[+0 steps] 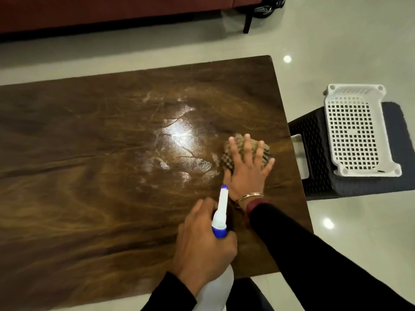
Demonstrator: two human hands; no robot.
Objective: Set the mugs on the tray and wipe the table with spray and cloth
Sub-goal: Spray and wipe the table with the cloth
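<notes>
My left hand (202, 241) grips a white spray bottle (221, 218) with a blue nozzle, held over the near right part of the brown wooden table (89, 153). My right hand (249, 169) lies flat with spread fingers on a bunched brown checked cloth (233, 153) near the table's right edge. Wet spray streaks (179, 140) shine on the wood just left of the cloth. The white perforated tray (357, 133) sits on a dark stool to the right, with nothing in it. No mugs are in view.
The dark woven stool (318, 149) stands against the table's right edge on a pale tiled floor (336, 52). A red-brown sofa (112, 12) runs along the far side, with a black leg (247, 23) and dark shoes (267, 7) near it.
</notes>
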